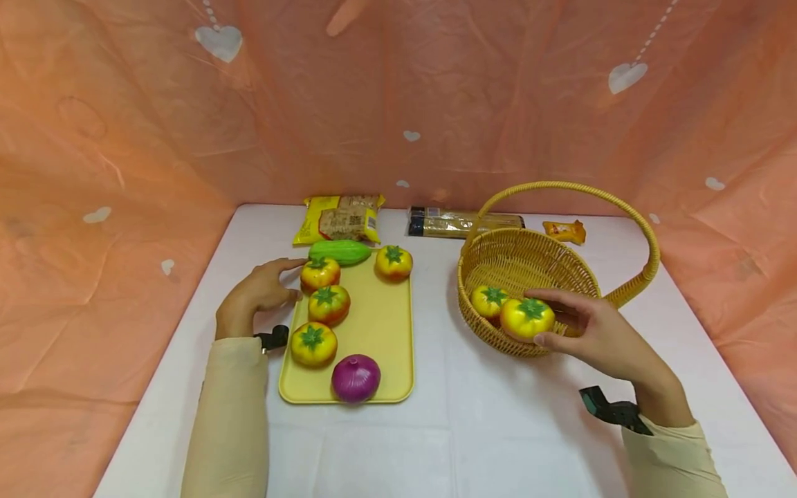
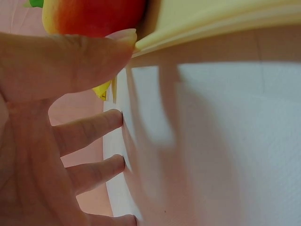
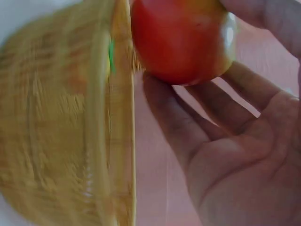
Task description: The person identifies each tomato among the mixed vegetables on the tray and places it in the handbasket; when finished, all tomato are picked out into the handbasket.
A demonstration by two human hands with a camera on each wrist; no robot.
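Note:
My right hand (image 1: pixel 607 339) grips a yellow-and-red tomato (image 1: pixel 521 321) with a green leafy top, above the near rim of a wicker basket (image 1: pixel 529 242). In the right wrist view, the fingers curl round the tomato's red underside (image 3: pixel 178 42), beside the basket wall (image 3: pixel 56 122). Another tomato (image 1: pixel 484 300) lies inside the basket. At the left side of a yellow tray (image 1: pixel 376 332), my left hand (image 1: pixel 258 294) has its fingers spread, with the thumb close to the rim; whether it touches cannot be told. Several tomatoes (image 1: pixel 330 306) and a purple onion (image 1: pixel 355 378) lie on the tray.
A green ridged vegetable (image 1: pixel 339 252) lies across the tray's far end. Behind are a yellow food packet (image 1: pixel 344 218), a dark-ended clear package (image 1: pixel 463 223) and a small orange packet (image 1: pixel 565 231). The basket's tall handle (image 1: pixel 560 185) arches up. A pink heart-patterned cloth surrounds the table.

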